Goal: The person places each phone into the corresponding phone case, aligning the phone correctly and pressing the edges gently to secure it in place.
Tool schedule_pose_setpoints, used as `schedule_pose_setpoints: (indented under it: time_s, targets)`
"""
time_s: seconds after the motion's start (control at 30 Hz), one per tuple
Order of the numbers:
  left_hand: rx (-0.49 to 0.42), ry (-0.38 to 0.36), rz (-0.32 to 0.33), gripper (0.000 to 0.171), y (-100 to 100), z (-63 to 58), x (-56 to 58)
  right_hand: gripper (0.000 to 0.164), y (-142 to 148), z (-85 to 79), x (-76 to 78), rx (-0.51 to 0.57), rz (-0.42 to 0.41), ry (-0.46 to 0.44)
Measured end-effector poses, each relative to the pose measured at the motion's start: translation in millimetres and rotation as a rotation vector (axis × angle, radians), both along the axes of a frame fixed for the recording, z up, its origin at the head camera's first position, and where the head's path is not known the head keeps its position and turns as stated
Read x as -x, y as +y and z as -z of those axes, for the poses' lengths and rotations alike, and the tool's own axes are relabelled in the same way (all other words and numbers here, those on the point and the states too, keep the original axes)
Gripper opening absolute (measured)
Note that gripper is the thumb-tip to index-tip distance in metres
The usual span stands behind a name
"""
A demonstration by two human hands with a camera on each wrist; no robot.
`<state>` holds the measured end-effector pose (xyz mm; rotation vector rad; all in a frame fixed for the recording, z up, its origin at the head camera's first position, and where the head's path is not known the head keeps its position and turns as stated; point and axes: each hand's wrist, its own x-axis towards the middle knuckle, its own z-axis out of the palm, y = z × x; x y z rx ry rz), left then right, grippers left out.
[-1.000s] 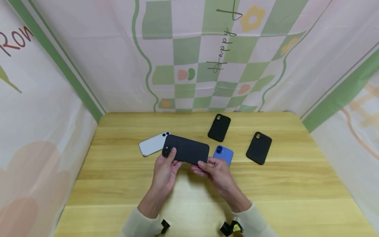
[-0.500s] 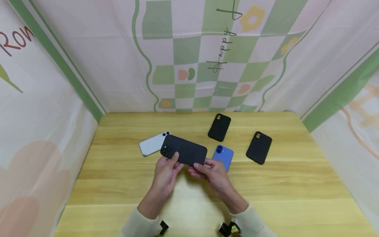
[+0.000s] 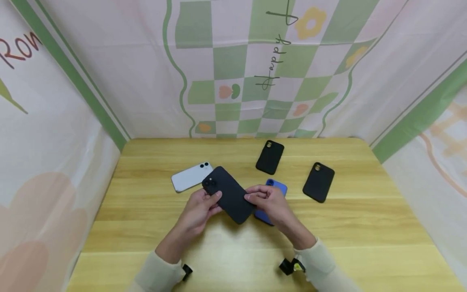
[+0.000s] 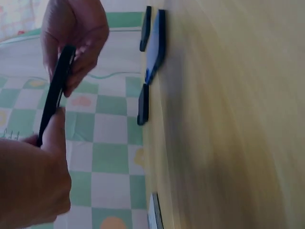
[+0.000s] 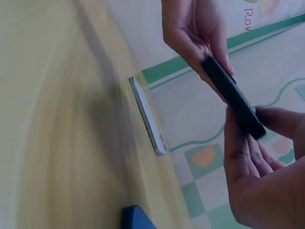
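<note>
Above the table's middle, both hands hold a black phone [image 3: 230, 194] with its lensed back up; whether a case covers it I cannot tell. My left hand [image 3: 198, 211] grips its left long side, thumb on the back near the lenses. My right hand [image 3: 273, 207] pinches the opposite long side between thumb and fingers. In the wrist views the black phone [image 4: 56, 90] appears edge-on between the hands. Under my right hand lies a blue phone [image 3: 263, 217], partly covered. A white phone [image 3: 191, 178] lies behind my left hand, its lens corner close to the held phone in the head view.
Two black phone cases with lens cutouts lie on the wooden table [image 3: 365, 227]: one case [image 3: 270, 157] towards the back, another case [image 3: 318, 182] to the right. A patterned cloth wall [image 3: 233, 113] rises behind the table. More cloth stands along both sides.
The held phone has turned from nearly level to a steep slant, its lower end now towards me. My right hand has shifted its grip from near the lower right corner to the right long side.
</note>
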<state>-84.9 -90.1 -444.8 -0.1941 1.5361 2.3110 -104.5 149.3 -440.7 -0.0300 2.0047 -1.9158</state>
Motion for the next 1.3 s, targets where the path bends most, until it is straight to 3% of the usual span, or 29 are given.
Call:
schedule_pose_setpoints:
  time_s: [0.2,0.47,0.63,0.93,1.3]
  targets:
    - [0.099,0.029,0.207,0.039,-15,1.4,4.1,0.032,-3,-3.6,4.1,-0.029,-0.123,0.003]
    - [0.158,0.050,0.380,0.040,-35,1.4,9.0,0.029,-15,5.0,2.8,-0.023,-0.227,-0.027]
    - [0.186,0.021,0.484,0.037,-50,3.3,11.7,0.019,-26,13.1,-1.1,-0.064,-0.301,-0.031]
    - [0.243,-0.029,0.582,0.032,-66,8.8,14.9,0.011,-43,28.4,-8.1,-0.055,-0.355,-0.088]
    - [0.263,-0.072,0.580,0.030,-67,23.6,13.5,0.011,-49,38.4,-11.0,-0.075,-0.373,-0.083]
